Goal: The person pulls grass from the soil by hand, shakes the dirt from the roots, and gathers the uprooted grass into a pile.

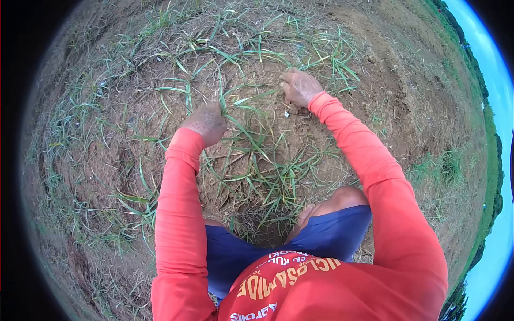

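Note:
My left hand (207,123) is closed, with its fingers curled against the green grass-like leaves (220,91) that rise beside it. What its fingertips grip is partly hidden. My right hand (300,87) is also closed, low over the brown soil to the right, its fingertips near thin leaves and bare earth; anything between them is too small to make out. Between and below the hands spreads a clump of long narrow green plants (257,142). A small white bit (286,114) lies on the soil just under my right hand.
My bent knees in blue shorts (337,230) frame another leafy clump (281,184). More green tufts (340,59) grow beyond my right hand and along the left. Dry grass and brown soil (417,101) extend right, towards a tree line and sky.

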A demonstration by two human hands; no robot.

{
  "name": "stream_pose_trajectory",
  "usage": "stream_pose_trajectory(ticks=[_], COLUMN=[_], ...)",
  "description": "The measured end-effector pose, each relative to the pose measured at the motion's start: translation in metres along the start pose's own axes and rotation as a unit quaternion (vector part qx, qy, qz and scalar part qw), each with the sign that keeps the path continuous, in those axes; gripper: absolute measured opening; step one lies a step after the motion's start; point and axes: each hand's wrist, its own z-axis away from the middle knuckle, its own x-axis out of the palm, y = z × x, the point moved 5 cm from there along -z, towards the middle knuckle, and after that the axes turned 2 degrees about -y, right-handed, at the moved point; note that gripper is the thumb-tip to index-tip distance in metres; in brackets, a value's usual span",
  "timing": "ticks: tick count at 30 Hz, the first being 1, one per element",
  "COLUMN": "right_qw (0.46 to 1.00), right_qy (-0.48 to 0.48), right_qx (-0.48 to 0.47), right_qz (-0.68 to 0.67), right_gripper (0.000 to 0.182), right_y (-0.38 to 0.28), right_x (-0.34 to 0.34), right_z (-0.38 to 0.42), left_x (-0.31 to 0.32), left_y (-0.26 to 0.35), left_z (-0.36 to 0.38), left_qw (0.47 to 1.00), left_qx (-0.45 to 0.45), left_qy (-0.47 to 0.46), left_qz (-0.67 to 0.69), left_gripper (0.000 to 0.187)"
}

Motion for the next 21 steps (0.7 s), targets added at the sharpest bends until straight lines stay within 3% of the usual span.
stream_pose_trajectory(ticks=[1, 4, 6, 10, 11, 15, 17, 19, 21], right_qw=[0.999, 0.991, 0.977, 0.962, 0.962, 0.956, 0.949, 0.947, 0.947], right_qy=[-0.005, -0.031, -0.061, -0.085, -0.089, -0.116, -0.196, -0.177, -0.160], right_qx=[0.026, 0.111, 0.175, 0.225, 0.228, 0.250, 0.170, 0.245, 0.265], right_qz=[0.019, 0.071, 0.104, 0.131, 0.122, 0.101, 0.181, 0.111, 0.088], right_gripper=[0.038, 0.037, 0.037, 0.036, 0.035, 0.037, 0.039, 0.046, 0.052], right_y=[0.008, 0.019, 0.022, 0.017, 0.016, 0.025, 0.099, 0.067, 0.047], right_x=[0.003, 0.012, 0.013, 0.013, 0.013, -0.009, 0.044, 0.006, 0.003], right_z=[-0.011, -0.033, -0.039, -0.044, -0.047, -0.053, -0.091, -0.075, -0.060], left_x=[-0.012, -0.028, -0.039, -0.061, -0.057, -0.058, -0.061, -0.054, -0.053], left_y=[-0.006, -0.043, -0.071, -0.086, -0.098, -0.101, -0.096, -0.124, -0.122], left_z=[0.009, 0.022, 0.031, 0.060, 0.061, 0.068, 0.072, 0.063, 0.061], left_qw=[1.000, 0.988, 0.993, 0.970, 0.987, 0.969, 0.975, 0.987, 0.987], left_qx=[-0.021, 0.071, 0.017, -0.135, -0.043, -0.082, -0.050, 0.031, 0.025], left_qy=[0.014, 0.055, 0.044, 0.075, 0.104, 0.121, 0.115, 0.141, 0.139], left_qz=[-0.009, -0.128, -0.104, 0.188, 0.115, 0.198, 0.181, 0.069, 0.083], left_gripper=[0.028, 0.028, 0.026, 0.029, 0.031, 0.030, 0.031, 0.033, 0.036])
